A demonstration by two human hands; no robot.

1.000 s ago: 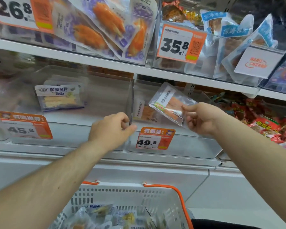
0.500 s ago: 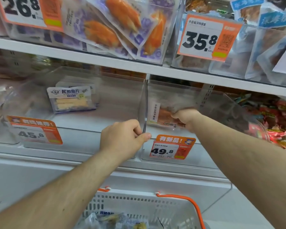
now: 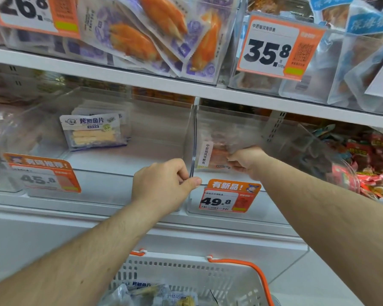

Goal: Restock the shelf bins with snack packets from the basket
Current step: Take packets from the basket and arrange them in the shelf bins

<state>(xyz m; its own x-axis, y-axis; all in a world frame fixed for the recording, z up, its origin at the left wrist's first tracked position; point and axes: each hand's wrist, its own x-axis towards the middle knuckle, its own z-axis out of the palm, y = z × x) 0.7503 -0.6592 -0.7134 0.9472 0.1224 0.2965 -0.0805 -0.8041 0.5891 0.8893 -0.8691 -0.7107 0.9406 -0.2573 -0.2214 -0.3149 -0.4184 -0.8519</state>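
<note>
My right hand (image 3: 244, 160) reaches into the clear shelf bin (image 3: 274, 208) labelled 49.8 and holds a clear snack packet (image 3: 212, 155) with orange-brown pieces and a white label strip, low inside the bin. My left hand (image 3: 164, 184) pinches the clear front corner of that bin's left wall between thumb and fingers. Below, the white basket (image 3: 186, 268) with orange handles holds several more snack packets (image 3: 142, 292). The neighbouring bin (image 3: 119, 186) on the left, labelled 45.8, has fish-slice packets (image 3: 93, 131) at its back.
The upper shelf carries bins of purple packets (image 3: 155, 36) with orange contents and blue-white packets (image 3: 352, 40), with price tags 26.8 and 35.8. Red packets (image 3: 372, 164) fill a bin at the far right. A white shelf ledge (image 3: 75, 224) runs below the bins.
My right hand carried the packet from in front of the bin down into it. The camera moved closer to the shelf. My left hand kept its pinch on the bin wall.
</note>
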